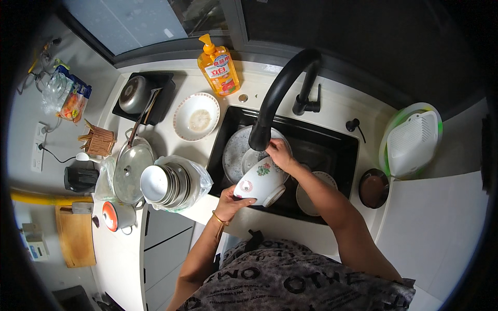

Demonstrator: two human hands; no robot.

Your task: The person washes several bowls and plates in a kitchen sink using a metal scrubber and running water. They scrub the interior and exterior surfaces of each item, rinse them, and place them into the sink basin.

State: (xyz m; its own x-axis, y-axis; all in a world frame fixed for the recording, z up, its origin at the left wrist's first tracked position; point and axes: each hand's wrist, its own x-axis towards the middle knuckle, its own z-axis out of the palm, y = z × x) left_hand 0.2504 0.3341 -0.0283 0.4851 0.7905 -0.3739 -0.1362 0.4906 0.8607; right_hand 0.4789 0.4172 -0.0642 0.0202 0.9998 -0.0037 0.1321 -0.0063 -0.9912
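Note:
A white porcelain bowl with a floral pattern (256,180) is tilted on its side above the black sink (346,145). My left hand (229,204) grips its near rim, thumb on the outer wall. At its far rim, just under the black faucet's spout (261,134), my right hand (281,155) has its fingers curled; whether they grip the bowl is hidden. Below lies a round metal basin (233,149) with speckled, foamy-looking contents and another dish (249,159) partly visible in it. A pale round dish (311,198) sits in the sink's right part, partly behind my right forearm.
Left of the sink stand stacked bowls (155,182) in a plastic bag, a patterned bowl (200,116), and a lidded pot (130,175). An orange dish-soap bottle (220,70) is behind. To the right are a white strainer (414,140) and a dark round bowl (374,188).

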